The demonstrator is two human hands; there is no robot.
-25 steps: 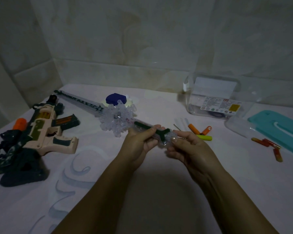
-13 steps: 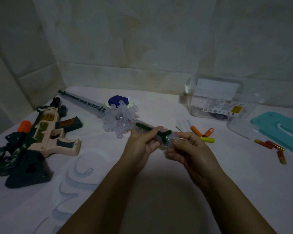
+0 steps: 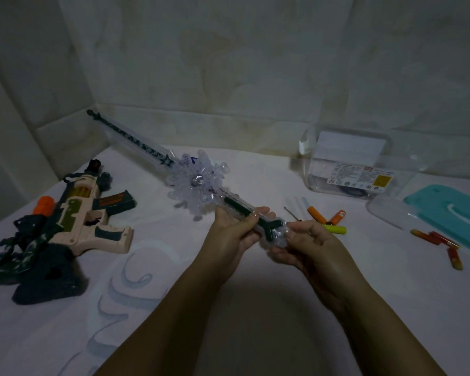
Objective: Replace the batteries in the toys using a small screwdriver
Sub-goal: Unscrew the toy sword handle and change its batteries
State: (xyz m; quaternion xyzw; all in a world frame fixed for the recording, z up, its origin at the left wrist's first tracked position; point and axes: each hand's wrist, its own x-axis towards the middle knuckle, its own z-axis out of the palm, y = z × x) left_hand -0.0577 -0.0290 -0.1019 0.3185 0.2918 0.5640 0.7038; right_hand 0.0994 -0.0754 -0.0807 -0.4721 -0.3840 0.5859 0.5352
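A clear plastic toy sword (image 3: 193, 183) with a snowflake guard and a dark green strip on its handle slants from the back left toward the middle. My left hand (image 3: 234, 229) grips the handle just behind the guard. My right hand (image 3: 307, 242) pinches the clear pommel at the handle's end. A small screwdriver (image 3: 292, 213) lies on the sheet just beyond my right hand. Beside it lie two orange batteries (image 3: 316, 215) and a yellow-green one (image 3: 335, 228). A beige and green toy gun (image 3: 84, 210) lies at the left.
A clear plastic box (image 3: 353, 164) with a label stands at the back right, its teal lid (image 3: 451, 213) lying at the right edge. Several orange-red batteries (image 3: 440, 242) lie before the lid. A dark toy (image 3: 38, 275) sits at the near left. Walls close the back and left.
The sword's blade tip has risen off the sheet and now points up toward the back-left corner. Both hands keep their hold on the handle.
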